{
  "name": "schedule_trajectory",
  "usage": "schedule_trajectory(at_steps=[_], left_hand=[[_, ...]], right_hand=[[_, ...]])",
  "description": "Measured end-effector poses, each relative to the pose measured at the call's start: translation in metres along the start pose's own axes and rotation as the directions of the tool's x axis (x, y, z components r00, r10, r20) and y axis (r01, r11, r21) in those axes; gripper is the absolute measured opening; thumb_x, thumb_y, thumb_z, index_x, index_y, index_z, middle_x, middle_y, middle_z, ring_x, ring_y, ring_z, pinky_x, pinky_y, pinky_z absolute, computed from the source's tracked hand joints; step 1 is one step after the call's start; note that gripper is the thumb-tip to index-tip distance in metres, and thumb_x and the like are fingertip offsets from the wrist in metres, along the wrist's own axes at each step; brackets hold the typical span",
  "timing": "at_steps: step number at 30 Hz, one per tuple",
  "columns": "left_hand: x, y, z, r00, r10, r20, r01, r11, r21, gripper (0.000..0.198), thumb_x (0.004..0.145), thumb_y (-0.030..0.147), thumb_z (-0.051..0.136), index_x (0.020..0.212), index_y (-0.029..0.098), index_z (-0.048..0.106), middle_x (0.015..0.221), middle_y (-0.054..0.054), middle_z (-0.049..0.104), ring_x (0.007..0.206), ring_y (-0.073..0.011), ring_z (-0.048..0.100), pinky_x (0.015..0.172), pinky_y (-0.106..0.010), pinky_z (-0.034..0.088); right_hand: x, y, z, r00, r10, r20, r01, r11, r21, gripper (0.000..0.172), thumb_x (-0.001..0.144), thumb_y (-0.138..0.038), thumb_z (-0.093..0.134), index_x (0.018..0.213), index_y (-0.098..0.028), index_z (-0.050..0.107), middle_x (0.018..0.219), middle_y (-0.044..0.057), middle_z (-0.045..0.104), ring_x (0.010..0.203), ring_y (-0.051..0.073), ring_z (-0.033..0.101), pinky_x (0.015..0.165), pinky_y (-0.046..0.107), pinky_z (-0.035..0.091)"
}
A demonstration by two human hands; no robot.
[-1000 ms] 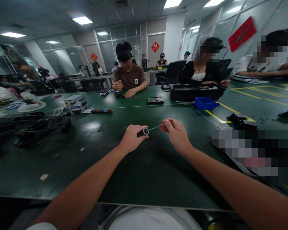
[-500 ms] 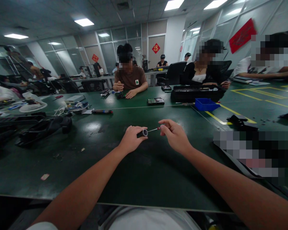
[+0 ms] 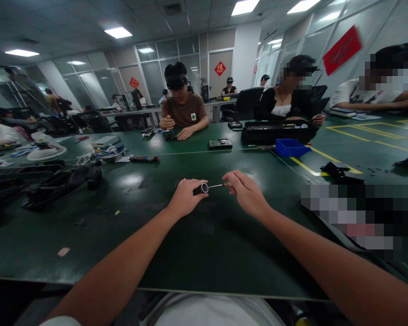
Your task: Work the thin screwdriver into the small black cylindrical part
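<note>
My left hand (image 3: 185, 198) is closed round a small black cylinder (image 3: 201, 188) whose round end, with a pale ring, faces me and to the right. Its other end is hidden by my fingers. In my right hand (image 3: 247, 192) is a screwdriver (image 3: 225, 184) with a reddish handle, mostly covered by the fingers. The thin metal shaft points left and its tip meets the ringed end of the cylinder; whether it goes inside I cannot tell. Both hands are above the green table (image 3: 193, 253).
Across the table sits a person in a brown shirt (image 3: 185, 111). A circuit-board device (image 3: 220, 143), a blue bin (image 3: 291, 148) and a long black housing (image 3: 280, 132) lie beyond my hands. Black plastic parts (image 3: 66, 183) are at left, near a pen-like tool (image 3: 144, 158).
My right hand has turned slightly, its fingers shifting on the screwdriver handle. The left hand and the cylinder stay almost where they were.
</note>
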State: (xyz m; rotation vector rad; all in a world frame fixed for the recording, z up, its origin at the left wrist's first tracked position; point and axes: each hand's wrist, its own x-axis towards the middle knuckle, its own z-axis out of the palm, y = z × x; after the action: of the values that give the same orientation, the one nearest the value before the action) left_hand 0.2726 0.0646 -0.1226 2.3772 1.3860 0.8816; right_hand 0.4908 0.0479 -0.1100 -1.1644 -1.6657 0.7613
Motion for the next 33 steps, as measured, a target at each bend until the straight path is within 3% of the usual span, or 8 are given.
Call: schedule_trajectory(at_steps=[3, 8, 11, 14, 23, 33], left_hand=[[0.000, 0.001, 0.000, 1.000, 0.000, 0.009, 0.000, 1.000, -0.001, 0.039, 0.085, 0.028, 0.073, 0.122, 0.025, 0.066, 0.118, -0.005, 0.070, 0.112, -0.0253, 0.061, 0.112, -0.052, 0.033], [0.000, 0.002, 0.002, 0.999, -0.033, -0.024, 0.034, 0.999, 0.016, 0.039, 0.086, 0.033, 0.071, 0.123, 0.023, 0.064, 0.119, -0.006, 0.069, 0.113, -0.0257, 0.061, 0.111, -0.051, 0.034], [0.000, 0.004, 0.000, 0.999, 0.031, -0.022, -0.031, 0.999, 0.019, 0.039, 0.087, 0.030, 0.070, 0.125, 0.025, 0.063, 0.125, -0.006, 0.067, 0.119, -0.0248, 0.058, 0.113, -0.050, 0.032], [0.001, 0.004, -0.002, 0.998, 0.059, -0.018, -0.058, 0.998, 0.020, 0.041, 0.087, 0.027, 0.070, 0.127, 0.025, 0.062, 0.126, -0.006, 0.066, 0.120, -0.0244, 0.057, 0.114, -0.050, 0.032], [0.002, -0.001, 0.000, 0.999, 0.000, 0.053, -0.001, 1.000, 0.018, 0.041, 0.085, 0.025, 0.071, 0.126, 0.024, 0.063, 0.121, -0.006, 0.067, 0.114, -0.0246, 0.059, 0.109, -0.049, 0.037], [0.001, -0.003, 0.002, 0.996, 0.003, 0.092, -0.009, 0.998, 0.067, 0.043, 0.086, 0.029, 0.071, 0.128, 0.026, 0.063, 0.120, -0.006, 0.067, 0.116, -0.0254, 0.058, 0.112, -0.052, 0.032]], right_hand=[[-0.001, -0.002, 0.002, 0.996, 0.035, -0.088, -0.032, 0.999, 0.034, 0.026, 0.094, -0.040, 0.044, 0.109, -0.022, 0.055, 0.077, 0.000, 0.060, 0.069, 0.018, 0.057, 0.065, 0.033, 0.046], [0.004, 0.000, 0.007, 0.987, 0.047, -0.153, -0.013, 0.976, 0.219, 0.023, 0.087, -0.043, 0.057, 0.094, -0.021, 0.059, 0.086, 0.005, 0.067, 0.078, 0.020, 0.062, 0.076, 0.036, 0.051], [0.010, 0.009, 0.006, 0.979, 0.159, -0.129, -0.091, 0.902, 0.421, 0.026, 0.088, -0.047, 0.056, 0.091, -0.021, 0.061, 0.083, 0.006, 0.066, 0.076, 0.020, 0.063, 0.078, 0.039, 0.054], [0.017, 0.020, 0.003, 0.954, 0.301, 0.008, -0.259, 0.809, 0.528, 0.025, 0.089, -0.047, 0.052, 0.081, -0.023, 0.056, 0.068, 0.004, 0.059, 0.062, 0.020, 0.059, 0.076, 0.043, 0.057], [0.017, 0.025, 0.007, 0.959, 0.240, -0.153, -0.141, 0.867, 0.478, 0.025, 0.085, -0.047, 0.058, 0.085, -0.022, 0.059, 0.079, 0.004, 0.064, 0.070, 0.019, 0.060, 0.069, 0.036, 0.053], [0.009, 0.013, 0.005, 0.989, 0.006, -0.145, 0.004, 0.998, 0.067, 0.028, 0.095, -0.046, 0.047, 0.090, -0.021, 0.059, 0.075, 0.003, 0.065, 0.070, 0.018, 0.061, 0.069, 0.033, 0.047]])
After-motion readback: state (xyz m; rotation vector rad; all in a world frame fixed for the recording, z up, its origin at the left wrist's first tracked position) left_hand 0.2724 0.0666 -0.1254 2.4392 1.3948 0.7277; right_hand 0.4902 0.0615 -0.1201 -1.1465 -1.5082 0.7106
